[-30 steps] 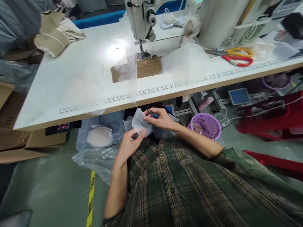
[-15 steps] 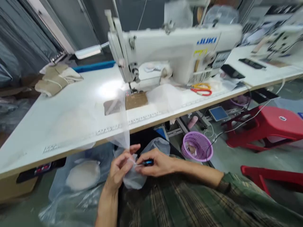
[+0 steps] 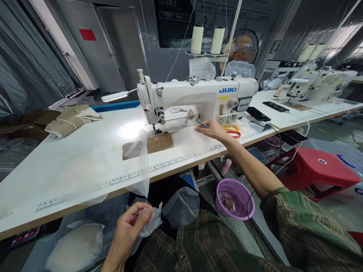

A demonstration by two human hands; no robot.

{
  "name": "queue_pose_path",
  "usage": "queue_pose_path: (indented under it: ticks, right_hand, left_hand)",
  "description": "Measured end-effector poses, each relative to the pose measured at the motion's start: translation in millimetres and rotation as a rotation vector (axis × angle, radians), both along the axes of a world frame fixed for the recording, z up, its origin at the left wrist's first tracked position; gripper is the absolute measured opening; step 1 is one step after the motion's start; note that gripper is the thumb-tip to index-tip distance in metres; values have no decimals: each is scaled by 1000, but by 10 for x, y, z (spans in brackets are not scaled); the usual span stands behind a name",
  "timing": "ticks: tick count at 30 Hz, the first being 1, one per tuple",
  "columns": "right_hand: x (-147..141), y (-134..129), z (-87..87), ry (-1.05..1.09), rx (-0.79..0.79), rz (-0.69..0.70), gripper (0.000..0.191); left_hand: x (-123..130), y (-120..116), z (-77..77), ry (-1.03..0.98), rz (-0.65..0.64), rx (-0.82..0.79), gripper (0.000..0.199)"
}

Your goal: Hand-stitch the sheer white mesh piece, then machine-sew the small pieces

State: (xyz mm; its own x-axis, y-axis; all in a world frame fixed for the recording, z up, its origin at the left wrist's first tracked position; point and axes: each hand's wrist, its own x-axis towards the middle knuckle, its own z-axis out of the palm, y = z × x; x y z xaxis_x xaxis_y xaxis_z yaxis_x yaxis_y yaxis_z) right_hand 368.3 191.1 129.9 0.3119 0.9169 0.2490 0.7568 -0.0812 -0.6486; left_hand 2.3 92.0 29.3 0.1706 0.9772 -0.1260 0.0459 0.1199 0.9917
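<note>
My left hand point(image 3: 136, 223) is closed on a piece of sheer white fabric point(image 3: 151, 221) over my lap, below the table edge. A strip of the same sheer material point(image 3: 145, 166) runs from near the needle over the table's front edge toward that hand. Over the table, my right hand point(image 3: 209, 129) pinches a small tool with a blue part point(image 3: 202, 124), its tip pointing left by the sewing machine's bed. Under that hand lies more sheer fabric point(image 3: 188, 140). The white sewing machine point(image 3: 195, 96) stands behind, its needle area left of my right hand.
Scissors with red and yellow handles point(image 3: 233, 133) lie right of my right hand. A folded beige bundle point(image 3: 70, 120) sits at the table's left. Below are a purple basket point(image 3: 235, 198) and a red stool point(image 3: 320, 166). Black phone-like object point(image 3: 258, 114) rests at right.
My right hand has moved from beside my left hand up onto the table near the machine, carrying the small tool. My left hand stays low with the fabric. The view has tilted upward.
</note>
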Motion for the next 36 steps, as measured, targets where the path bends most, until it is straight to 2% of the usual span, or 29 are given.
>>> queue_pose_path:
  ticks: [2, 4, 7, 9, 11, 14, 16, 17, 19, 21, 23, 25, 28, 30, 32, 34, 36]
  right_hand:
    - [2, -4, -8, 16, 69, 20, 35]
    - [4, -82, 12, 24, 270, 81, 32]
    - [-52, -333, 48, 33, 549, 198, 30]
    - [-171, -581, 38, 75, 588, 263, 30]
    - [-354, -865, -6, 169, 501, 347, 28]
    - [-673, -1239, -119, 363, 151, 612, 26]
    - [-862, -1373, -239, 493, -56, 797, 28]
    - [-941, -1397, -323, 551, -106, 842, 30]
    - [-1066, -1376, -555, 624, -93, 794, 33]
    - [-1135, -1300, -858, 595, -11, 642, 34]
    - [-1140, -1220, -1191, 483, 25, 551, 31]
    - [-1088, -1175, -1497, 331, -32, 525, 28]
    - [-960, -1187, -1815, 7, -155, 480, 29]
    - [-884, -1213, -1917, -197, -168, 417, 33]
    - [-840, -1220, -1944, -308, -126, 345, 38]
    - [-853, -1203, -1911, -299, -56, 305, 41]
    - [-939, -1168, -1835, -174, 26, 327, 41]
  left_hand:
    - [-21, 0, -13, 10, -4, 0, 40]
    - [-42, 4, -40, 16, -5, -1, 40]
    - [-71, 27, -97, 1, 2, 19, 39]
    - [-86, 51, -133, -18, -19, 30, 39]
    - [-96, 76, -164, -41, -47, 35, 39]
    - [-99, 105, -229, -82, -32, 60, 40]
    - [-102, 120, -291, -98, 4, 76, 40]
    - [-106, 126, -322, -96, 7, 79, 40]
    - [-117, 130, -367, -70, 1, 84, 40]
    - [-128, 125, -380, -33, -21, 75, 40]
    - [-132, 112, -364, -18, -43, 56, 39]
    - [-126, 91, -337, -28, -60, 32, 38]
    - [-114, 54, -311, -57, -84, -13, 39]
    - [-115, 36, -311, -94, -104, -38, 42]
    - [-126, 26, -320, -147, -127, -53, 45]
    - [-139, 20, -331, -191, -133, -61, 44]
    - [-143, 15, -336, -211, -125, -61, 41]
